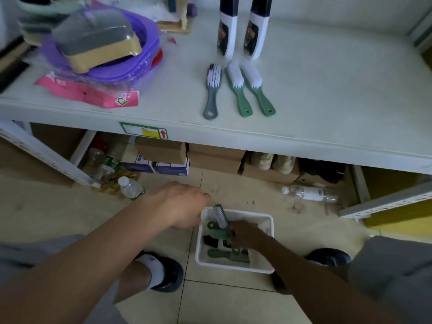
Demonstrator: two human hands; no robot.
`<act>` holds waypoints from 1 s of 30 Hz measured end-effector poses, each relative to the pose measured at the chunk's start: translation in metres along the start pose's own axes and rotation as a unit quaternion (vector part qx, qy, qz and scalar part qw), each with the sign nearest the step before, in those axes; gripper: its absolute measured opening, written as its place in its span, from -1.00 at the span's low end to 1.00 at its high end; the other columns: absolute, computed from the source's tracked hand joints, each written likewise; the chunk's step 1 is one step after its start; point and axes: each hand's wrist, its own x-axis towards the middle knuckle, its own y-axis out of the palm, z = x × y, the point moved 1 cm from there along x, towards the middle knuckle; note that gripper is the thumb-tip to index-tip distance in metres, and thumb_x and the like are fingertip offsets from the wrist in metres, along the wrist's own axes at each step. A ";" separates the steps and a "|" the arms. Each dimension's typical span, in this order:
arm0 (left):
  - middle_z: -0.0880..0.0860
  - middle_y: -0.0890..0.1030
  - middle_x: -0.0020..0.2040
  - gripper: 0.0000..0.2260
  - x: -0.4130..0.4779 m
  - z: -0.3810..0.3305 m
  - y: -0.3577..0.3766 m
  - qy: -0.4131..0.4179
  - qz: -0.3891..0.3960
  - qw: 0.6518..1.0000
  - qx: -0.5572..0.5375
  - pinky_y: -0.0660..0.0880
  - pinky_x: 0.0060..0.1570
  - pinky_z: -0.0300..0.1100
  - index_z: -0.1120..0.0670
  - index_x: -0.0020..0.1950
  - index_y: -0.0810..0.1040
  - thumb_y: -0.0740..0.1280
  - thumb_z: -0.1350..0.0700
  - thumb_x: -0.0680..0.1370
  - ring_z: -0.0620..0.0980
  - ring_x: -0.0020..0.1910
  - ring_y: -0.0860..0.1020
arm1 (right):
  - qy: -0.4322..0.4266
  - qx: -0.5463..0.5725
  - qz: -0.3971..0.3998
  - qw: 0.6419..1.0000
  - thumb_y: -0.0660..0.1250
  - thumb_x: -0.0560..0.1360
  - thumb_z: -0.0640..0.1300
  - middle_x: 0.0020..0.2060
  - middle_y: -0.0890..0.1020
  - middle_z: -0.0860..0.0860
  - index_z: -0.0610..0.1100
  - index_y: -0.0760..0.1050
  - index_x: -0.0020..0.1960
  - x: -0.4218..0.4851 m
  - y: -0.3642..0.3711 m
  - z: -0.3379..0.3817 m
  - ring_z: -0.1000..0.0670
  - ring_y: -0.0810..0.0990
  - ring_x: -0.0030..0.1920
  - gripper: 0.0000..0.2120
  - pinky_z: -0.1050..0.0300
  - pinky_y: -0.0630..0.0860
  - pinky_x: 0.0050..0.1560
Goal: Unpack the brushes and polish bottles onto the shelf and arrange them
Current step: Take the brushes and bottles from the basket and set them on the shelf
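Note:
On the white shelf point(327, 94) lie three brushes side by side: one grey point(211, 94) and two green point(238, 90), point(258, 91). Two white polish bottles point(228, 29), point(256, 29) with black caps stand behind them. A white bin point(268, 220) sits on the floor between my feet, holding several green brushes point(222, 253) and a dark item. My right hand point(247, 235) reaches into the bin and grips a grey brush point(221, 216) by its handle, bristle end tilted up and left. My left hand point(182, 204) hovers above the bin's left rim, fingers loosely curled, holding nothing.
Purple basins point(131, 64) with a grey and tan boxed item point(98, 40) and a pink packet point(93, 94) crowd the shelf's left. Under the shelf are cardboard boxes point(161, 150), shoes point(273, 162) and plastic bottles point(132, 188), point(308, 194). A yellow panel point(402, 220) stands right.

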 end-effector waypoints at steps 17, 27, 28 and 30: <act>-0.02 0.55 -0.14 -0.94 -0.017 -0.003 -0.068 -0.075 -0.456 0.886 -0.021 0.42 -0.36 -0.06 0.05 -0.07 0.51 0.31 0.11 0.47 0.08 -0.17 0.58 | -0.098 0.000 -0.249 0.963 0.39 0.51 0.04 -0.05 0.65 0.10 -0.02 0.58 0.10 -0.201 -0.262 0.048 0.07 0.62 -0.04 -0.79 0.07 0.57 0.03; -0.01 0.58 -0.08 -0.83 0.011 -0.002 -0.056 -0.053 -0.448 0.892 -0.035 0.41 -0.36 -0.12 0.04 0.14 0.47 0.26 0.04 0.57 0.02 -0.20 0.57 | 0.014 0.093 -0.420 0.902 0.36 0.54 0.00 -0.05 0.62 0.00 -0.06 0.58 0.12 -0.129 -0.359 0.009 -0.03 0.53 -0.09 -0.80 0.14 0.37 -0.20; -0.01 0.58 -0.06 -0.80 0.013 -0.003 -0.056 -0.050 -0.446 0.893 -0.040 0.45 -0.34 -0.11 0.04 0.19 0.45 0.24 0.02 0.59 0.01 -0.19 0.56 | 0.016 0.098 -0.418 0.903 0.37 0.54 0.00 -0.03 0.63 0.01 -0.07 0.59 0.13 -0.121 -0.360 0.008 -0.03 0.54 -0.06 -0.78 0.15 0.38 -0.13; -0.02 0.58 -0.06 -0.77 0.016 -0.007 -0.057 -0.040 -0.444 0.894 -0.034 0.46 -0.32 -0.12 0.03 0.24 0.41 0.20 0.00 0.62 -0.02 -0.20 0.55 | 0.014 0.101 -0.420 0.902 0.36 0.54 0.00 -0.01 0.65 0.00 -0.07 0.61 0.13 -0.111 -0.361 0.006 -0.01 0.56 -0.03 -0.77 0.14 0.40 -0.08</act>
